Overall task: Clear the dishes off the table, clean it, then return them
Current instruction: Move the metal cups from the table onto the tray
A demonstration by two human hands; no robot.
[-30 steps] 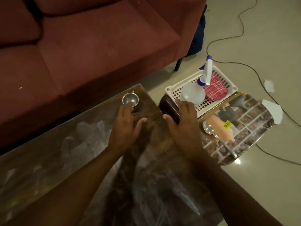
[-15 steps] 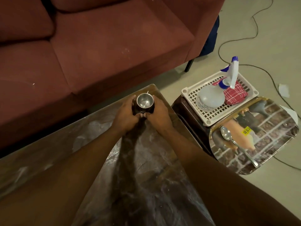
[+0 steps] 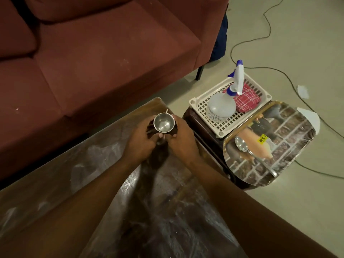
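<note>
A small steel cup [image 3: 164,124] sits on a dark saucer near the far corner of the glossy wooden table [image 3: 55,183]. My left hand [image 3: 140,144] and my right hand [image 3: 181,141] cup the saucer from both sides, fingers curled round its edge. To the right, a picture-printed tray [image 3: 290,131] lies on a dark stool with a steel spoon [image 3: 249,151] on it. Behind it a white plastic basket [image 3: 208,105] holds a spray bottle [image 3: 221,107] and a red checked cloth [image 3: 245,99].
A maroon sofa [image 3: 93,53] runs along the table's far side. The dark stool [image 3: 201,127] stands just off the table's right edge. Black cables [image 3: 279,69] and white paper scraps [image 3: 302,91] lie on the pale floor.
Both hands came together round the cup and saucer; a second ago the right hand was over the stool and the left was just reaching the cup. The view shifted left.
</note>
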